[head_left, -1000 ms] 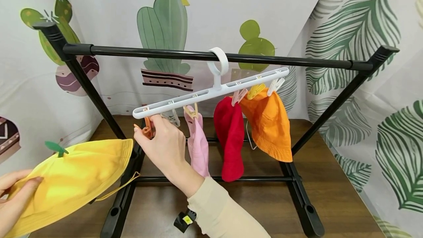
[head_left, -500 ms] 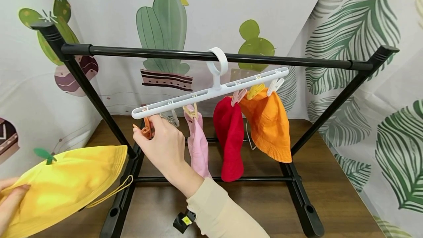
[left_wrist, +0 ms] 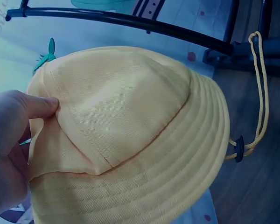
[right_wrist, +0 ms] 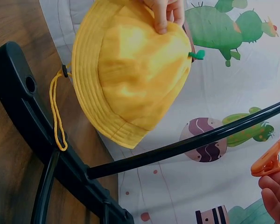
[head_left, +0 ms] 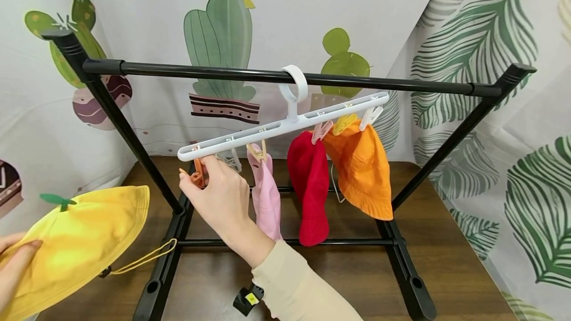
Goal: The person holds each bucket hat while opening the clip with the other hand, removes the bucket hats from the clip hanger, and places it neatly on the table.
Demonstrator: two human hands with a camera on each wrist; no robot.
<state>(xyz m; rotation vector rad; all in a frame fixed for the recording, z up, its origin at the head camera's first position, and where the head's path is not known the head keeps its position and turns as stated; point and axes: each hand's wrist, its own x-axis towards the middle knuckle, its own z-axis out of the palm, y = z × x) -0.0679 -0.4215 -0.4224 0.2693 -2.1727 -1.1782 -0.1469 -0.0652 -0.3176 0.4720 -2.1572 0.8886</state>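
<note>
At the left of the head view my left hand [head_left: 18, 264] grips a yellow bucket hat [head_left: 85, 234] by its crown, thumb on the near side. The hat has a green sprout on top and a yellow chin cord [left_wrist: 259, 93] with a black toggle. My right hand [head_left: 218, 192] pinches an orange clothespin [head_left: 197, 175] under the left end of a white clip hanger [head_left: 250, 135]. In the right wrist view nothing shows in the tip of the orange clothespin [right_wrist: 269, 161]. The hat hangs apart from it, to the left.
The hanger tilts, left end low, on a black rack's top bar [head_left: 200, 71]. Clipped along it are a pink cloth item [head_left: 266, 197], a red hat [head_left: 310, 187] and an orange bucket hat [head_left: 363, 172]. A grey clothespin [head_left: 233, 161] hangs beside my right hand. The rack stands on a wooden table [head_left: 455, 241].
The yellow hat has shifted left, away from the rack's left leg, first dipping and then rising with its brim. My right hand stays at the orange clothespin.
</note>
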